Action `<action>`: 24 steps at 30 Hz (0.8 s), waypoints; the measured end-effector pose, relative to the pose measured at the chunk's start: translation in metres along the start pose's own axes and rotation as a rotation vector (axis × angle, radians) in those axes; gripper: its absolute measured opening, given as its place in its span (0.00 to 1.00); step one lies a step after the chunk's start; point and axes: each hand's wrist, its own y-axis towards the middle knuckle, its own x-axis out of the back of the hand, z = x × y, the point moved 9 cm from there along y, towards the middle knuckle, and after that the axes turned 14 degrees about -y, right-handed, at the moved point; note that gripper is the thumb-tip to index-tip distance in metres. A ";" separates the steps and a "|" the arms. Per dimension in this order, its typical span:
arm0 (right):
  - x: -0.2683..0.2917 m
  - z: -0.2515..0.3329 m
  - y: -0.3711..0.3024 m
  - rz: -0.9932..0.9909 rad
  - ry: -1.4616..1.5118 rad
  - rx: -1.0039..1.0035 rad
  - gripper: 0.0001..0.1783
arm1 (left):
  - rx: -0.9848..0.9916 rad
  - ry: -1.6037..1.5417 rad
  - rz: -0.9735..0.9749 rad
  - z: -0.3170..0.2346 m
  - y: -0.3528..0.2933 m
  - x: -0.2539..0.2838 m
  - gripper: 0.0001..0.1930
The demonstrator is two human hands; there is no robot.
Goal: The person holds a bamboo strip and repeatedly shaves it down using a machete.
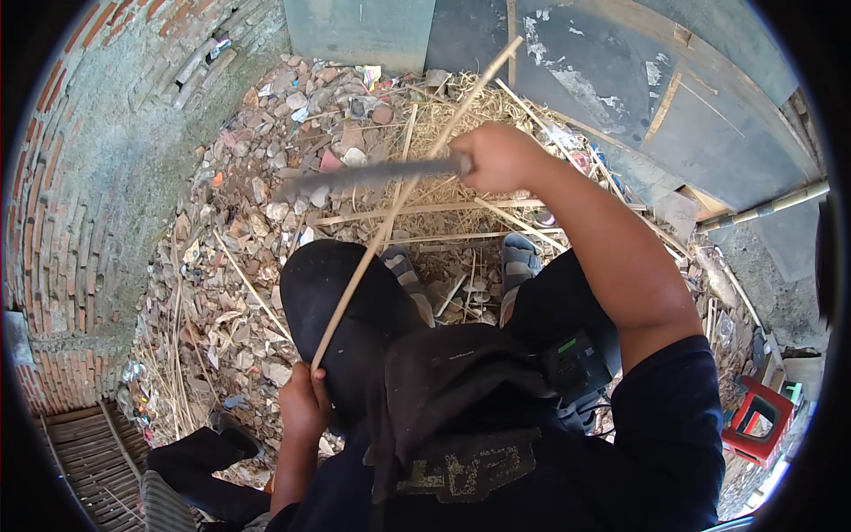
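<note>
A long, thin bamboo strip (pixel 359 273) slants across my dark-trousered knee, its near end pinched between the thumb and fingers of my left hand (pixel 304 401). From there it runs up and away to the right, past my feet. My right hand (pixel 496 158) is closed round the handle of a machete (pixel 372 174), whose dark blade points left and is smeared by motion. The blade crosses the upper half of the strip in this view; whether it touches the strip I cannot tell. Pale shavings (pixel 479 102) lie heaped beyond my right hand.
Broken bricks and stones (pixel 253 191) cover the ground, with loose bamboo strips (pixel 425 211) around my sandalled feet. A brick wall (pixel 66 230) rises at left; dark boards (pixel 567 80) stand at the back. Another person's leg (pixel 199 457) is at lower left, a red plastic stool (pixel 762 424) at right.
</note>
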 end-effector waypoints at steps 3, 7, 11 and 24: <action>-0.009 -0.046 0.004 -0.015 0.245 -0.195 0.13 | 0.002 0.024 -0.075 0.002 0.000 -0.002 0.13; -0.008 -0.061 0.003 -0.035 0.116 -0.257 0.14 | -0.016 0.085 -0.018 -0.002 0.000 0.003 0.13; -0.005 -0.008 -0.006 0.027 0.113 -0.078 0.11 | 0.010 0.058 -0.005 -0.007 0.002 0.005 0.13; -0.011 0.017 0.001 0.018 0.102 0.021 0.09 | 0.023 0.012 -0.007 0.005 0.001 0.002 0.11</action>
